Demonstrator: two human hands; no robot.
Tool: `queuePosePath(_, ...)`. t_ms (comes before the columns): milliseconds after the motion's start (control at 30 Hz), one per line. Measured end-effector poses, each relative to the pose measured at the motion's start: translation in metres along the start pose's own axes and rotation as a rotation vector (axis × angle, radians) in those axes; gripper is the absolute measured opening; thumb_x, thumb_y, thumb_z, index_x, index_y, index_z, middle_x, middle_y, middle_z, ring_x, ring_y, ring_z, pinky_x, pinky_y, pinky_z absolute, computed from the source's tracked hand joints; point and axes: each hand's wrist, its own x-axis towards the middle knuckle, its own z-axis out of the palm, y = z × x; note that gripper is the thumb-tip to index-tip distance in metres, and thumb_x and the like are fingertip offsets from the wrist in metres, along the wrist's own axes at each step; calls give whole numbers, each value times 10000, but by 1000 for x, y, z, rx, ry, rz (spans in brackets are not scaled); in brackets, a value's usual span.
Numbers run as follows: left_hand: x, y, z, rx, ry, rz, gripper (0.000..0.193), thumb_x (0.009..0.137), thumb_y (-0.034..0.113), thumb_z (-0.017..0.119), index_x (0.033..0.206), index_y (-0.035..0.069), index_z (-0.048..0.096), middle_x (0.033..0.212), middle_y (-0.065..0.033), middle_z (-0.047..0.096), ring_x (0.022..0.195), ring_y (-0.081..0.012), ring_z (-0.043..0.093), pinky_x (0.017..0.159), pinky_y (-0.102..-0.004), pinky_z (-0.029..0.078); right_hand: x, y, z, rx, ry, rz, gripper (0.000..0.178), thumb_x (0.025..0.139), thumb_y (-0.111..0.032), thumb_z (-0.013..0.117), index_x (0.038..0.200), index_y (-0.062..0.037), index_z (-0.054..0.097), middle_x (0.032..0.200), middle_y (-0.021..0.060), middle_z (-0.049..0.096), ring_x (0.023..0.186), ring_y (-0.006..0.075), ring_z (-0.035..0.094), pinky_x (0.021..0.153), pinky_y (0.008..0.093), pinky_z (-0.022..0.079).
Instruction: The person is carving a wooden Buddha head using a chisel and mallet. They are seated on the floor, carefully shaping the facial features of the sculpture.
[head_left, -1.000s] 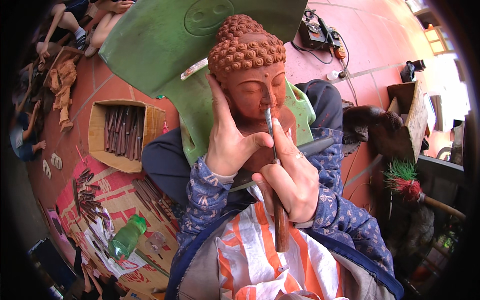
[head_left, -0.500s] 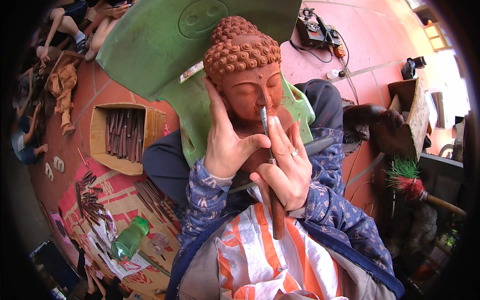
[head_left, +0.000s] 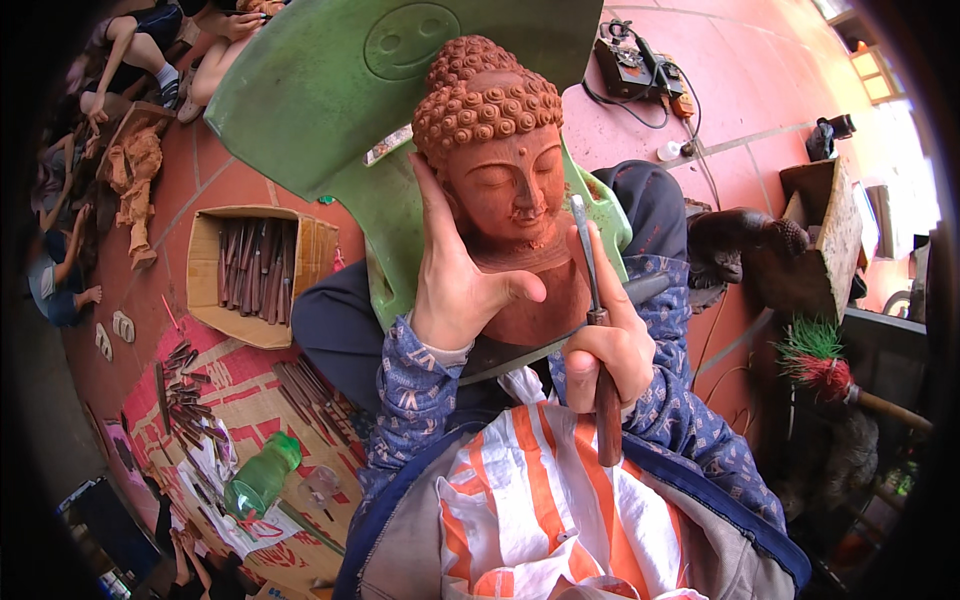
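Note:
A reddish-brown carved Buddha bust (head_left: 515,180) with curled hair and closed eyes stands upright before me, against a green plastic chair (head_left: 310,110). Along the side of its head and neck lies my left hand (head_left: 450,290), fingers stretched up and thumb held apart; part of the hand is hidden by the bust. My right hand (head_left: 615,350) is wrapped round the wooden handle of a carving chisel (head_left: 605,400). The metal blade points up, its tip to the right of the bust's chin and apart from the face. One finger of that hand extends along the blade.
At left, a cardboard box (head_left: 205,270) holds several wooden-handled tools. More tools (head_left: 185,390) and a green bottle (head_left: 262,478) lie on flattened cardboard. A black electrical device (head_left: 630,70) with cords sits at upper right, a red-and-green brush (head_left: 820,365) at right. Other people sit at upper left.
The chisel has come away from the bust's nose and mouth, moving right with my right hand. My left hand keeps its place against the head.

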Motion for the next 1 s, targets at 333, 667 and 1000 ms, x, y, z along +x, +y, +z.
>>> queuePosePath(333,1,0,0,-1,6,1,1576,516,729,771,1457,-109,-176,1523,-363,121,1440,-388,207,1157,-416,247,8,-7,7,-196,-77,-70,263,745,-143,770,765,-3,548,1310,409,466,1209,509,526,1000,591,432)
queuePosePath(667,1,4,0,-76,-7,-20,1544,551,689,785,1461,-95,-184,1524,-352,136,1434,-375,228,1153,-405,253,22,-28,9,-258,-81,18,223,778,-93,725,729,22,540,1287,416,482,1183,519,540,1021,555,420)
queuePosePath(1000,0,9,3,-15,-5,-30,1375,654,245,890,1489,-41,-164,1504,-306,235,1382,-354,349,1105,-402,354,14,-11,18,-352,-104,-70,267,791,-197,739,720,-33,541,1332,419,441,1250,510,494,1033,658,341)
